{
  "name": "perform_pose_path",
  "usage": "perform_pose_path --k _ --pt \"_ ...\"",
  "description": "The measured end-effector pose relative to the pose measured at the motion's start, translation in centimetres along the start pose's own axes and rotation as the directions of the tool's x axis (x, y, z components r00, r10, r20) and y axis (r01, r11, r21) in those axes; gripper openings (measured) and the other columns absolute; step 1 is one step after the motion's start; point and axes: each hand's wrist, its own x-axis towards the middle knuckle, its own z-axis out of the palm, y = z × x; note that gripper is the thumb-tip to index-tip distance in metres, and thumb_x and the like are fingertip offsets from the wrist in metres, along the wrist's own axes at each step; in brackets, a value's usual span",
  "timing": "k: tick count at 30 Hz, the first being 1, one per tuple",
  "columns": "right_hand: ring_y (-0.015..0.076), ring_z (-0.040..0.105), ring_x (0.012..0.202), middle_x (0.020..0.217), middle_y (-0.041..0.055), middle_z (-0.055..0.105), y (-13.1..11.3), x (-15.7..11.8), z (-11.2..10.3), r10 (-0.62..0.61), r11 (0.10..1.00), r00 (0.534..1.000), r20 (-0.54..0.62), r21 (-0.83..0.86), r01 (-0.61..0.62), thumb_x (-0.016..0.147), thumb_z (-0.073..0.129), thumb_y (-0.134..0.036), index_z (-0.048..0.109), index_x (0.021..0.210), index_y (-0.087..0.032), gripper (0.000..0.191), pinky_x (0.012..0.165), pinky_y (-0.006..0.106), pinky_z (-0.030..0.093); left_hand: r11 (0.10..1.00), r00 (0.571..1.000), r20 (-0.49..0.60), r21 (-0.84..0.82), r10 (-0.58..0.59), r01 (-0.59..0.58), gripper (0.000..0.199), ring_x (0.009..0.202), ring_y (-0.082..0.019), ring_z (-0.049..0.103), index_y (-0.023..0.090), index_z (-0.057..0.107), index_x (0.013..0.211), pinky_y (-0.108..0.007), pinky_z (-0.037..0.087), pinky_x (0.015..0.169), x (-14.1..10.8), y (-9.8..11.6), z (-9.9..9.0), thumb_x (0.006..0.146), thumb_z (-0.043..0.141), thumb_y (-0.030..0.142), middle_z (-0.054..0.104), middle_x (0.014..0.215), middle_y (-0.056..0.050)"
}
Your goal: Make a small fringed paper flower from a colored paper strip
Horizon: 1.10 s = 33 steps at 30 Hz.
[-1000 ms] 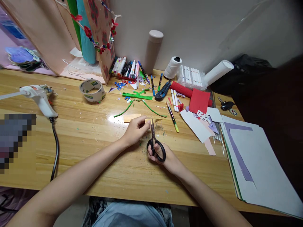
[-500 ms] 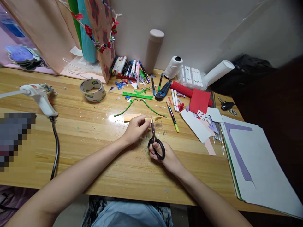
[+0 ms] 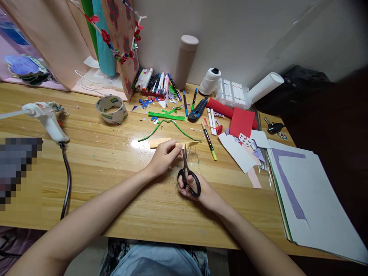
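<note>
My left hand (image 3: 164,156) pinches a strip of yellow-orange paper (image 3: 189,145) between thumb and fingers. Fingers of my right hand (image 3: 198,189) are in the handle loops of black-handled scissors (image 3: 185,165). The scissor blades are slightly parted, with their tips at the lower edge of the paper. Another flat piece of yellow-orange paper (image 3: 156,143) shows behind my left hand; whether the two pieces join is hidden. Just beyond lies a bent green pipe cleaner (image 3: 155,132), and past it a bundle of straight green pipe cleaners (image 3: 166,115).
To the left are a roll of tape (image 3: 111,110) and a white glue gun (image 3: 47,119) with its black cable. A box cutter (image 3: 197,110), a marker (image 3: 209,142) and red paper (image 3: 242,121) lie ahead to the right. White sheets (image 3: 313,195) cover the right edge.
The scissor blades have opened a little and drawn slightly back toward me. My left hand keeps the paper in nearly the same place.
</note>
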Motion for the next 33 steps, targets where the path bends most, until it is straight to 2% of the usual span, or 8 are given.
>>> perform_pose_path --k 11,26,33 --pt "0.0052 0.030 0.045 0.056 -0.0030 0.043 0.06 -0.04 0.03 0.023 1.000 0.998 -0.054 -0.014 -0.024 0.074 0.042 -0.075 0.047 0.072 -0.016 0.060 0.041 0.019 0.020 0.998 1.000 0.020 0.061 0.018 -0.019 0.036 0.054 -0.010 0.037 0.017 0.045 0.058 -0.024 0.029 0.052 -0.15 0.07 -0.12 0.086 0.045 0.040 0.040 0.054 0.004" --pt "0.0039 0.029 0.042 0.051 -0.0058 0.039 -0.37 0.14 0.42 0.027 0.998 0.988 -0.151 0.068 -0.017 0.071 0.053 -0.071 0.042 0.064 -0.017 0.055 0.039 0.020 0.018 0.996 0.998 0.043 -0.073 -0.042 0.046 0.034 0.048 -0.009 0.036 0.016 0.053 0.064 -0.023 0.028 0.048 -0.05 -0.08 -0.13 0.085 0.045 0.041 0.040 0.050 0.005" --pt "0.0040 0.028 0.041 0.050 -0.0056 0.040 -0.14 0.14 0.19 0.022 0.999 0.988 -0.150 0.051 -0.015 0.073 0.050 -0.070 0.044 0.065 -0.017 0.055 0.039 0.020 0.018 0.996 0.998 0.037 -0.070 -0.049 0.051 0.036 0.048 -0.008 0.035 0.016 0.048 0.059 -0.023 0.027 0.047 -0.03 -0.12 -0.22 0.085 0.045 0.041 0.040 0.050 0.005"
